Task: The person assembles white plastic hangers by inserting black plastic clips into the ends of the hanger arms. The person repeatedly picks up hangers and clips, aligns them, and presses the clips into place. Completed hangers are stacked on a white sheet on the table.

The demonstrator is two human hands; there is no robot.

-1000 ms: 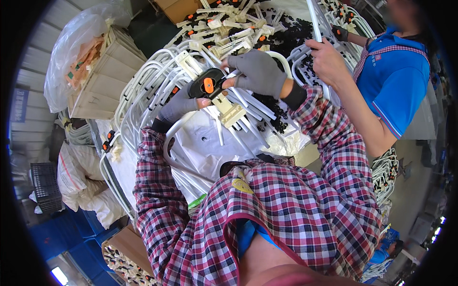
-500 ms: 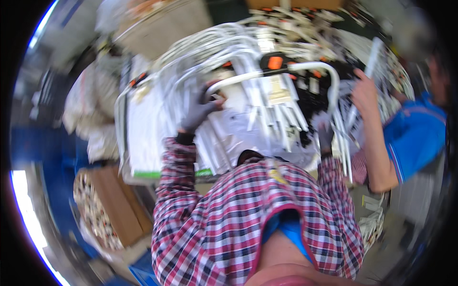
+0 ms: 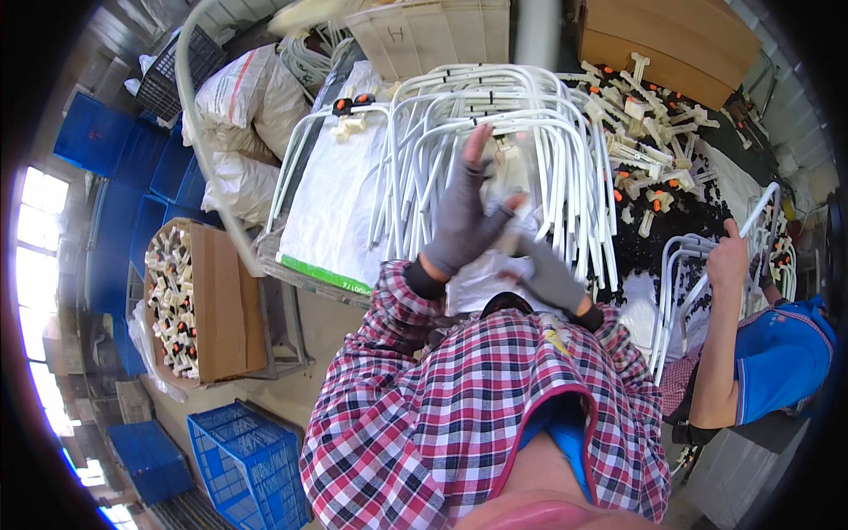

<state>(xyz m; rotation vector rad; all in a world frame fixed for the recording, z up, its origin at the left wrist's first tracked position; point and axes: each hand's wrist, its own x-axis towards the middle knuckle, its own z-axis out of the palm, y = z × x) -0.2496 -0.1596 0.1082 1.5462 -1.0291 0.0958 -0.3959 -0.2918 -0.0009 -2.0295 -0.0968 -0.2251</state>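
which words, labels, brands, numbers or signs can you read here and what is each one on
Printed and written text is not copied out here; this is where it shows.
Green strip: short pale print near its right end, small.
Cream crate: one dark mark on its side.
Yellow patch on the plaid garment: too blurred to read.
White sack: red stripes, no print legible.

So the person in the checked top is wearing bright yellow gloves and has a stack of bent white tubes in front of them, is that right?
Not quite: the gloves are grey, not yellow, as the head view shows on both hands. The person in the checked top does have a stack of bent white tubes in front of them.
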